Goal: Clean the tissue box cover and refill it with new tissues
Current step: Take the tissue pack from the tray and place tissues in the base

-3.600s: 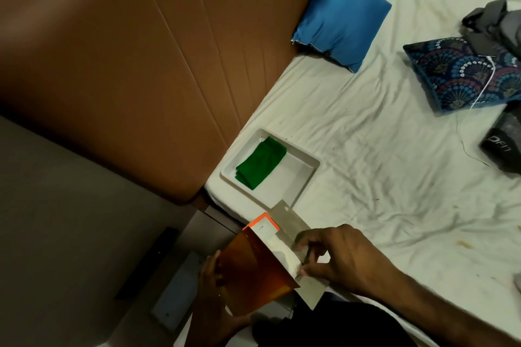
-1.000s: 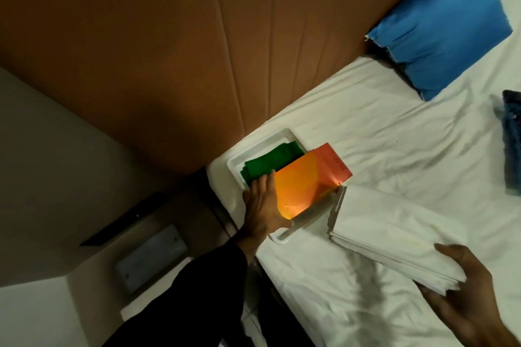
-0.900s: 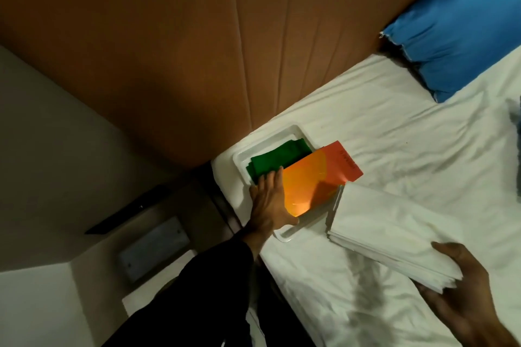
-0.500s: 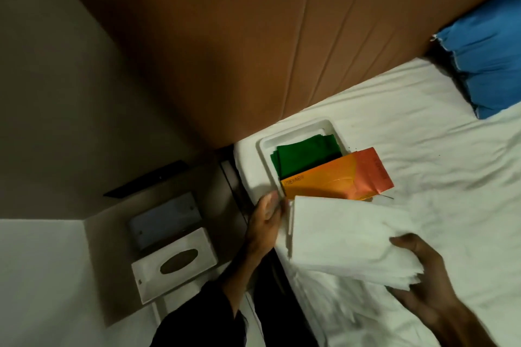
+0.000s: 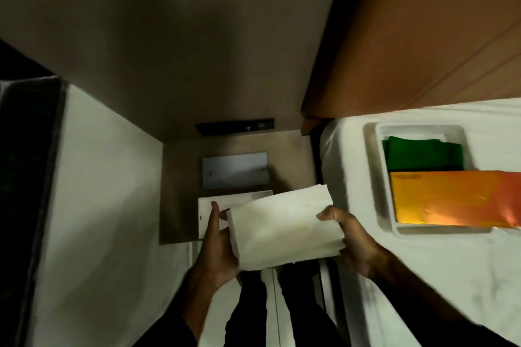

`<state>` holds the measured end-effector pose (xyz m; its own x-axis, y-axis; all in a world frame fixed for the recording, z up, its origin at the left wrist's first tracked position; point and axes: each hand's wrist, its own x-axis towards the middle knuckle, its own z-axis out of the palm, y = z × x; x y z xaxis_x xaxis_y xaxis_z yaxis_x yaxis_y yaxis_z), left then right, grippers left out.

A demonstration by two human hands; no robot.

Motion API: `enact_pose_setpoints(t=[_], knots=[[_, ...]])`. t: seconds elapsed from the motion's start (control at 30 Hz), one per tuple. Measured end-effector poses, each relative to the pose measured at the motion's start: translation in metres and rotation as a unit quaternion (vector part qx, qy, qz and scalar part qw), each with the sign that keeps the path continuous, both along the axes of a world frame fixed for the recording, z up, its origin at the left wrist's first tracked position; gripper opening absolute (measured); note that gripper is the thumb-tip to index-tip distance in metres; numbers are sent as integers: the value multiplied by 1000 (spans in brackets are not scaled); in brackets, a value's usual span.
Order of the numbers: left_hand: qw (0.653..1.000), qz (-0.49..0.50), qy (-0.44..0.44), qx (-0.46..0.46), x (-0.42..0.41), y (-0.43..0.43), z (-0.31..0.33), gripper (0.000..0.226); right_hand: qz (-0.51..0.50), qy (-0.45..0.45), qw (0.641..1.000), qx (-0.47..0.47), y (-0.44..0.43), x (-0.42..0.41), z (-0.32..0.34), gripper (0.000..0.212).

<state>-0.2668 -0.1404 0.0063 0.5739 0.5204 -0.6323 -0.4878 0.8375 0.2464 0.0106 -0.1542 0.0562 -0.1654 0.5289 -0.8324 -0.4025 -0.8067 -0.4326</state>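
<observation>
A person is holding a stack of tissues [image 5: 282,228] in both hands above the gap between the bed [image 5: 423,276] and a low brown table [image 5: 177,205]. The left hand [image 5: 217,248] is supporting the stack's left end, with its thumb lying straight along that edge and its fingers hidden beneath, so its grip is holding the tissues. The right hand [image 5: 352,239] is pinching the right end, thumb on top and fingers under. The white tissue box cover [image 5: 208,211] is lying on the table just behind the stack, which is hiding most of it. On the bed, a white tray [image 5: 379,177] is sitting near the brown headboard [image 5: 423,36], carrying a folded green cloth [image 5: 423,155] and an orange wrapper [image 5: 451,200] that is reaching past the tray's right rim.
</observation>
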Motion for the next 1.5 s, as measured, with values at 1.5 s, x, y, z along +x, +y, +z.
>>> enact_pose_setpoints(t=[1.5], knots=[[678, -224, 645, 274, -77, 197, -244, 46, 192, -451, 869, 70, 182, -101, -311, 34]])
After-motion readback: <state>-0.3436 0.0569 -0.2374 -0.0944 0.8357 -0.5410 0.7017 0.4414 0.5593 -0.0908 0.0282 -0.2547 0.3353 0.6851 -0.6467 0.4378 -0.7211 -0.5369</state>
